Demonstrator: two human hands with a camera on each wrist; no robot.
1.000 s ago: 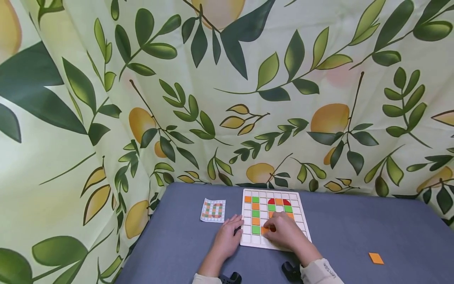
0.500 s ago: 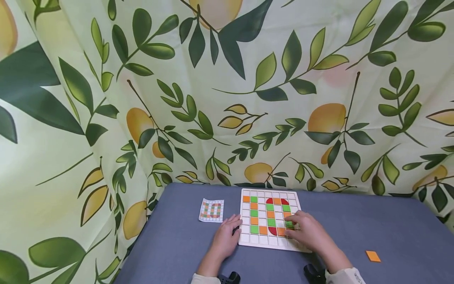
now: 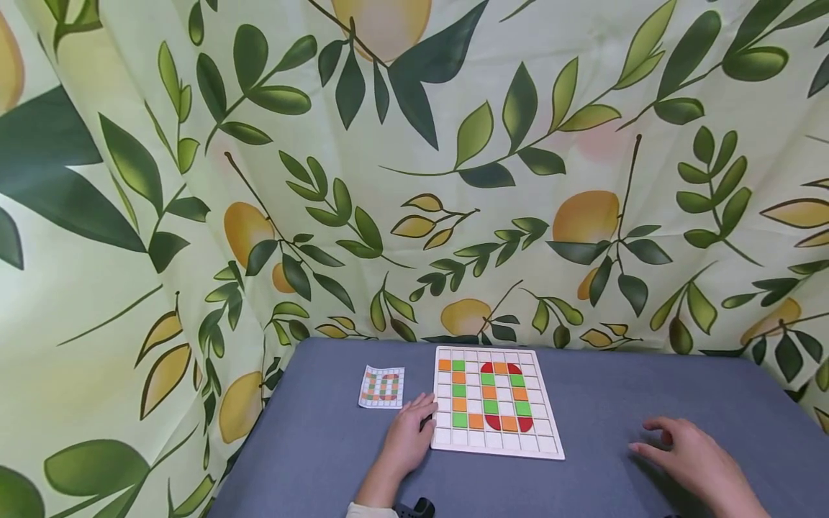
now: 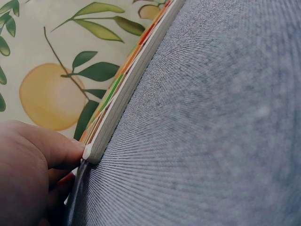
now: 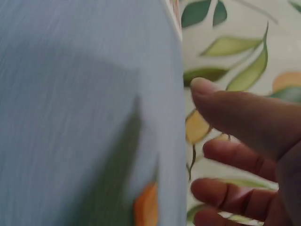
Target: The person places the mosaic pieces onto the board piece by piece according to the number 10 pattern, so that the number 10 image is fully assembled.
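Observation:
A white grid board [image 3: 476,437] lies flat on the table, bearing orange, green and red tiles, some red ones rounded. Its tiles form a left column with a foot and a ring at the right. My left hand [image 3: 408,439] rests against the board's left edge; the left wrist view has the thumb [image 4: 66,153] touching a corner. Well right of the board, my right hand [image 3: 689,453] hovers above the table with thumb and fingers apart, holding nothing. Near it, an orange tile [image 5: 146,205] shows in the right wrist view; the head view does not show it.
A small paper card [image 3: 381,387] printed with a coloured grid pattern lies left of the board. The blue-grey table [image 3: 602,388] ends at the back against a leaf-and-fruit patterned cloth [image 3: 414,288], which also hangs along the left.
My right hand has left the tiles on the board and moved right, over where the loose orange tile lay. My left hand stays at the board's edge.

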